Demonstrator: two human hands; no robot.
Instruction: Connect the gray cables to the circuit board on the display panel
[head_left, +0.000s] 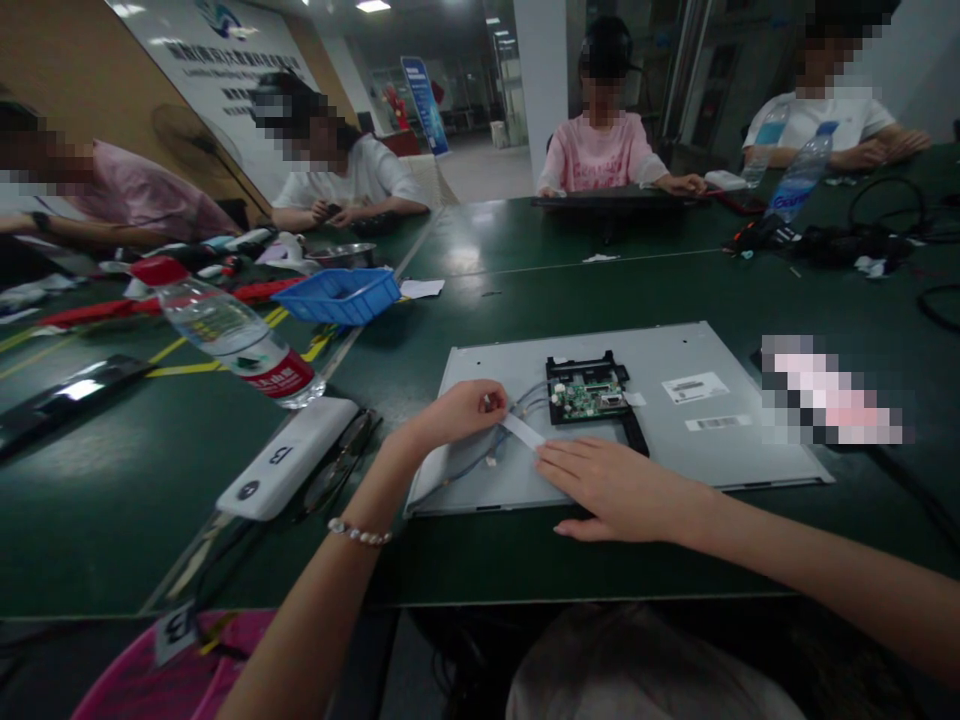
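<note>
A flat grey display panel (645, 460) lies back side up on the green table in front of me. Near its middle sits a green circuit board (589, 399) in a black plastic frame (636, 437). Thin wires (465, 470) run from the board across the panel's left part. My left hand (469, 408) is closed in a pinch at the upper end of a white tape strip (523, 431) that crosses the wires. Flat over the panel's front edge rests my right hand (615, 488), fingers stretched out, their tips touching the strip's lower end.
Left of the panel are a white power bank (289, 460), eyeglasses (339, 465) and a tilted water bottle (232, 340). Behind them stands a blue tray (341, 296). A blurred-out pink object (829, 390) lies to the right. Several people sit across the table (480, 570).
</note>
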